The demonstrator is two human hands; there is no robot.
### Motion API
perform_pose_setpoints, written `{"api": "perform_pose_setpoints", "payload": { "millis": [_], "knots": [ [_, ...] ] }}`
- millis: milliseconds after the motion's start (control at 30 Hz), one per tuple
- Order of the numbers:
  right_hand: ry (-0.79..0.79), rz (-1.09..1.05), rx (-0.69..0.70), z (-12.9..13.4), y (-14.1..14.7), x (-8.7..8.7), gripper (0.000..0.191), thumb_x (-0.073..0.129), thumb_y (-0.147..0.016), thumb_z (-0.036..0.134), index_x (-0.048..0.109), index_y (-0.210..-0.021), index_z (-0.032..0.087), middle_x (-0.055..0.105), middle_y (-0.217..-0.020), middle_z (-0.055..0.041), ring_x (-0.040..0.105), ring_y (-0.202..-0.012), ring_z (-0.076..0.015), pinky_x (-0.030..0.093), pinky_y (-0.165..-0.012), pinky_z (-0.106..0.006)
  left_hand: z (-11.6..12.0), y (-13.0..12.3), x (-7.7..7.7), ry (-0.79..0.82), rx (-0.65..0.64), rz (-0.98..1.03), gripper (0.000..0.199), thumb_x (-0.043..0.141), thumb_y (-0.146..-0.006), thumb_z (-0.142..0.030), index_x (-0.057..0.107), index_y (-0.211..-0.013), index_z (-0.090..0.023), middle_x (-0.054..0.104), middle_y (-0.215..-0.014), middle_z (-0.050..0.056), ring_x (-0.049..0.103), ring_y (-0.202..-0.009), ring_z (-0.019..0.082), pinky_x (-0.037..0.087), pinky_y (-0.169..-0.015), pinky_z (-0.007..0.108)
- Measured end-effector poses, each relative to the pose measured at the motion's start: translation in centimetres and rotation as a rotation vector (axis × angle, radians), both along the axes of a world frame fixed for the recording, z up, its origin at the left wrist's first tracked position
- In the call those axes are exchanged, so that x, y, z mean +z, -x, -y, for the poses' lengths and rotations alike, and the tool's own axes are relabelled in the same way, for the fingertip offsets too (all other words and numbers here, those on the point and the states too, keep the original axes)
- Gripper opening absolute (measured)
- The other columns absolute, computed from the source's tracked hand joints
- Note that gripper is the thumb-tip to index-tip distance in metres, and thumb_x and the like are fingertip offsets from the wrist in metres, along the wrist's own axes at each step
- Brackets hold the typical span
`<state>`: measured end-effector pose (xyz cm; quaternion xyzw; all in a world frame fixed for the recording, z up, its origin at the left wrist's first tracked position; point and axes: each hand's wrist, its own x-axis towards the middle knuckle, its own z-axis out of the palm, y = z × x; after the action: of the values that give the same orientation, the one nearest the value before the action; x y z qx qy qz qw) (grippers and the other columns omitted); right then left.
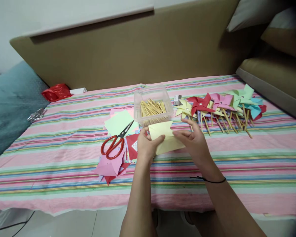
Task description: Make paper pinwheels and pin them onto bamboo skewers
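Note:
A pale yellow sheet of paper point(168, 143) with slits cut in from its corners is between my hands, above the striped cloth. My left hand point(148, 144) grips its left side, thumb across the front. At the right edge, the fingers of my right hand point(193, 138) pinch the paper near a cut. Left of my hands, red-handled scissors point(115, 142) lie partly open on stacked coloured paper squares point(119, 121). Nearer to me are cut pink and red pieces point(110, 165). Just beyond the sheet stands a clear plastic box point(150, 91) holding thin wooden sticks point(153, 108).
Several finished paper pinwheels point(220, 101) on sticks are heaped at the right. A small grey box point(177, 99) lies beside them. A red plastic bag point(56, 92), a white box point(78, 91) and a clear packet point(37, 115) lie at the left, near a teal cushion point(12, 98).

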<state>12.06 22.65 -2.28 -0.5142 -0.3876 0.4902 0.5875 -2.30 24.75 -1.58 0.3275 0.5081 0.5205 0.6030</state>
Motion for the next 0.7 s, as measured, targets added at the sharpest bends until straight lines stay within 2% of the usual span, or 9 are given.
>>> {"api": "perform_pose_setpoints", "payload": {
  "millis": [100, 200, 267, 333, 433, 567, 700],
  "knots": [
    [-0.107, -0.055, -0.006, 0.0, -0.4, 0.0, 0.052, 0.066, -0.081, 0.042, 0.046, -0.126, 0.026, 0.073, -0.099, -0.0060, 0.069, -0.094, -0.0229, 0.056, -0.081, -0.038, -0.4, 0.1, -0.2, -0.022, 0.207, 0.089, 0.057, 0.083, -0.048, -0.019, 0.052, -0.095, -0.016, 0.071, -0.065, 0.002, 0.067, -0.055, 0.019, 0.054, -0.056, 0.031],
    [-0.199, -0.039, 0.108, 0.2, -0.6, -0.3, 0.045, 0.060, -0.087, 0.039, 0.048, -0.129, 0.030, 0.067, -0.118, -0.0048, 0.064, -0.109, -0.0215, 0.053, -0.090, -0.039, -0.7, 0.3, -0.4, -0.057, 0.385, 0.144, 0.055, 0.082, -0.050, -0.018, 0.052, -0.096, -0.016, 0.072, -0.070, 0.002, 0.068, -0.057, 0.017, 0.055, -0.061, 0.029],
    [-0.234, 0.013, 0.200, 0.3, -0.3, -0.6, 0.035, 0.059, -0.088, 0.036, 0.057, -0.123, 0.031, 0.063, -0.125, -0.0030, 0.059, -0.115, -0.0215, 0.052, -0.094, -0.040, -0.8, 0.4, -0.5, -0.066, 0.460, 0.174, 0.053, 0.081, -0.052, -0.017, 0.053, -0.097, -0.016, 0.072, -0.074, 0.003, 0.069, -0.061, 0.016, 0.055, -0.065, 0.029],
    [-0.249, 0.072, 0.258, 0.4, 0.5, -0.9, 0.025, 0.060, -0.088, 0.034, 0.066, -0.111, 0.029, 0.066, -0.120, -0.0022, 0.061, -0.112, -0.0215, 0.051, -0.095, -0.040, -0.8, 0.2, -0.4, -0.065, 0.499, 0.208, 0.052, 0.080, -0.054, -0.015, 0.053, -0.099, -0.017, 0.072, -0.076, 0.003, 0.070, -0.064, 0.016, 0.055, -0.068, 0.029],
    [-0.243, 0.108, 0.273, 0.4, 1.8, -1.3, 0.017, 0.065, -0.083, 0.031, 0.072, -0.099, 0.027, 0.072, -0.102, -0.0016, 0.066, -0.099, -0.0205, 0.053, -0.091, -0.038, -0.7, -0.2, -0.3, -0.053, 0.509, 0.237, 0.054, 0.079, -0.055, -0.014, 0.051, -0.102, -0.017, 0.072, -0.078, 0.003, 0.070, -0.065, 0.016, 0.055, -0.069, 0.030],
    [-0.232, 0.099, 0.202, 0.4, 2.8, -1.2, 0.012, 0.070, -0.077, 0.028, 0.075, -0.088, 0.025, 0.072, -0.089, -0.0009, 0.068, -0.088, -0.0196, 0.056, -0.082, -0.035, -0.5, -0.8, -0.2, -0.075, 0.501, 0.234, 0.057, 0.081, -0.054, -0.014, 0.048, -0.101, -0.018, 0.072, -0.076, 0.003, 0.069, -0.064, 0.016, 0.055, -0.067, 0.029],
    [-0.171, 0.076, 0.106, 0.6, 2.7, -0.6, 0.010, 0.074, -0.072, 0.031, 0.075, -0.080, 0.025, 0.071, -0.081, -0.0008, 0.067, -0.080, -0.0203, 0.057, -0.074, -0.036, -0.2, -1.3, -0.1, -0.117, 0.471, 0.203, 0.053, 0.081, -0.055, -0.015, 0.049, -0.097, -0.018, 0.073, -0.076, 0.003, 0.071, -0.070, 0.016, 0.054, -0.072, 0.028]
  ]
}}
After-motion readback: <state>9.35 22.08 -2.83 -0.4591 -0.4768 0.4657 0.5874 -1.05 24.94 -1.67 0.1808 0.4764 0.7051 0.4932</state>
